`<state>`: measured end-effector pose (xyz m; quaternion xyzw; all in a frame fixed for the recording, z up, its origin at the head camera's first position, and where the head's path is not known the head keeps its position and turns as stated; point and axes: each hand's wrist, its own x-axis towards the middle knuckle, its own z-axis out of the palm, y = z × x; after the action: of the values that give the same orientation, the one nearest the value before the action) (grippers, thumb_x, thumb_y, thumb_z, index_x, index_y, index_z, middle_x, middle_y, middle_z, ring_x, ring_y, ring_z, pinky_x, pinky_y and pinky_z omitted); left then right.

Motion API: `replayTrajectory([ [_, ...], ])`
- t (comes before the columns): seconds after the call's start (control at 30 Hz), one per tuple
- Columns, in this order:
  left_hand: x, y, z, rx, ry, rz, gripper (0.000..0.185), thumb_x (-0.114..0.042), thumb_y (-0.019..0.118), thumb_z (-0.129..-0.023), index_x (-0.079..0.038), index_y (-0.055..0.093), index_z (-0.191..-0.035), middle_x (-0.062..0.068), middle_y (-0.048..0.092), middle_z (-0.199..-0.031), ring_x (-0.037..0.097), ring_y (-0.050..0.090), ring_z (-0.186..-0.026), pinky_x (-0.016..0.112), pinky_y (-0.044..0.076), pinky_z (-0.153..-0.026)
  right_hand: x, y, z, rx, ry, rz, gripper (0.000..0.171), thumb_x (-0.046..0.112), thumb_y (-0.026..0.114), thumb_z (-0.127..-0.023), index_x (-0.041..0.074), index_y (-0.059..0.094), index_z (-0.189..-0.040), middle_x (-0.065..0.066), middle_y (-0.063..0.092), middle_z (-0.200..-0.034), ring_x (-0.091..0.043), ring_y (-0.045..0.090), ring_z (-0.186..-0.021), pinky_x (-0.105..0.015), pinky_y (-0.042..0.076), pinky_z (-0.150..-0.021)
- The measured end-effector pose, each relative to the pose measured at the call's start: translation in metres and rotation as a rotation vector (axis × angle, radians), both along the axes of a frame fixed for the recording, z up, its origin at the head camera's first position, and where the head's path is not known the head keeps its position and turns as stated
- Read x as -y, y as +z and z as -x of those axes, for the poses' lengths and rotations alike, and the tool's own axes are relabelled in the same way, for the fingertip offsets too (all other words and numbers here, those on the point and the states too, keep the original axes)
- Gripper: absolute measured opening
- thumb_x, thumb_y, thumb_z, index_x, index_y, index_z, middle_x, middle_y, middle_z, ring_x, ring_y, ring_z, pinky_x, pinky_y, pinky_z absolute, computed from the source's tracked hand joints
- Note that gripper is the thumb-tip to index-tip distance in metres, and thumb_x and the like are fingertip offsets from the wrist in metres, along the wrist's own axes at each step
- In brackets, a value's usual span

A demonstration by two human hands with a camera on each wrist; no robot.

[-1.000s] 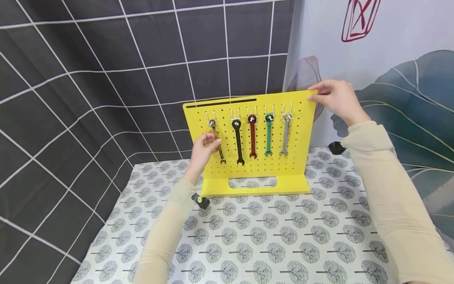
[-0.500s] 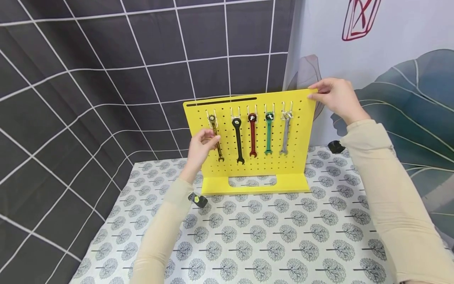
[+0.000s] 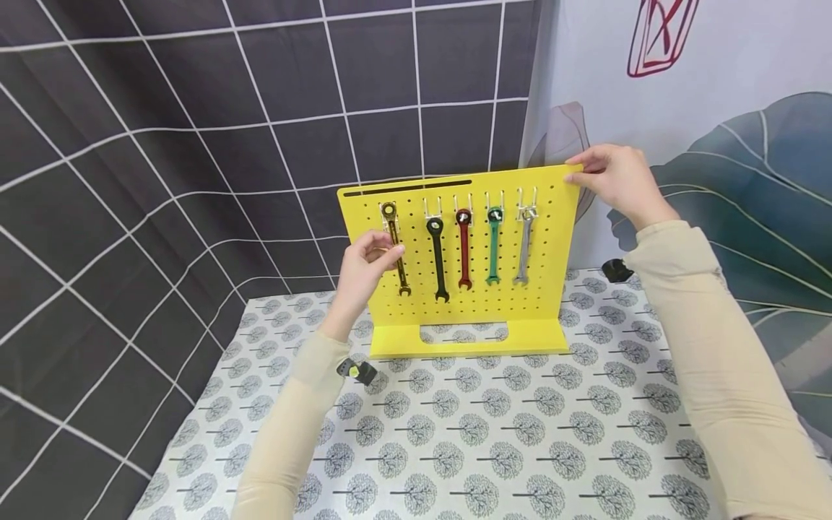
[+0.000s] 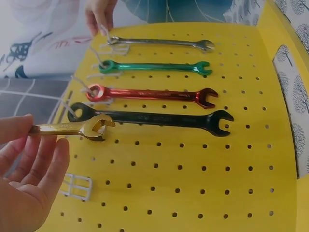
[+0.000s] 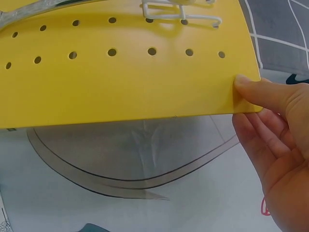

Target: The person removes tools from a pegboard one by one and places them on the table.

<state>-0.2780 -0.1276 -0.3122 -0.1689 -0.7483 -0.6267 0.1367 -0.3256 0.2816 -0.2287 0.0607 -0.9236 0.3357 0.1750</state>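
Note:
My left hand pinches a gold combination wrench between thumb and fingers, its open end pointing down. In the left wrist view the wrench stands out from the board, apart from a bare white hook. The ring end shows above my fingers in the head view. My right hand pinches the upper right corner of the yellow pegboard, thumb on the front face. To the right of the gold wrench hang a black wrench, a red wrench, a green wrench and a silver wrench.
The pegboard stands upright on its yellow base, on a tablecloth printed with trees. A dark gridded curtain hangs close behind and to the left; a pale printed curtain is at the right.
My left hand has drawn back slightly to the left and up with the gold wrench, whose ring end has come off the hook. My right hand has stayed on the corner.

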Motion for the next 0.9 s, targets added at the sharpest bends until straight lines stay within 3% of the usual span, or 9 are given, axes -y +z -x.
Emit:
replayTrajectory([
  [0.23,0.000,0.004,-0.003,-0.013,-0.021,0.020,0.028,-0.015,0.075,-0.092,0.001,0.063,-0.112,0.004,0.064,-0.099,0.016,0.067,-0.088,0.034,0.061,-0.081,-0.001,0.000,0.000,-0.003,0.001,0.005,0.047,0.032,0.070,-0.096,0.005,0.063,-0.134,-0.019,0.065,-0.126,-0.032,0.059,-0.112,-0.040,0.046,-0.088],
  [0.43,0.010,0.006,-0.005,-0.007,0.008,0.025,0.027,-0.016,0.075,-0.092,0.000,0.064,-0.110,0.004,0.065,-0.098,0.015,0.067,-0.085,0.033,0.061,-0.080,-0.001,-0.001,0.000,0.003,0.006,0.006,0.047,0.032,0.069,-0.097,0.005,0.063,-0.134,-0.020,0.065,-0.126,-0.032,0.059,-0.113,-0.043,0.046,-0.089],
  [0.7,0.038,0.016,-0.010,-0.042,0.055,0.029,0.026,-0.012,0.074,-0.093,0.004,0.062,-0.110,0.002,0.066,-0.095,0.012,0.066,-0.081,0.029,0.060,-0.074,-0.002,-0.002,0.001,0.010,0.010,0.013,0.047,0.032,0.069,-0.097,0.005,0.063,-0.135,-0.020,0.065,-0.127,-0.033,0.058,-0.114,-0.048,0.045,-0.092],
  [0.9,0.066,0.023,-0.018,-0.042,0.099,0.040,0.029,-0.011,0.073,-0.094,0.008,0.061,-0.112,-0.002,0.065,-0.091,0.010,0.065,-0.079,0.023,0.059,-0.070,-0.001,-0.002,0.001,-0.002,0.013,0.008,0.045,0.031,0.070,-0.096,0.005,0.064,-0.134,-0.020,0.065,-0.126,-0.033,0.059,-0.113,-0.045,0.046,-0.090],
])
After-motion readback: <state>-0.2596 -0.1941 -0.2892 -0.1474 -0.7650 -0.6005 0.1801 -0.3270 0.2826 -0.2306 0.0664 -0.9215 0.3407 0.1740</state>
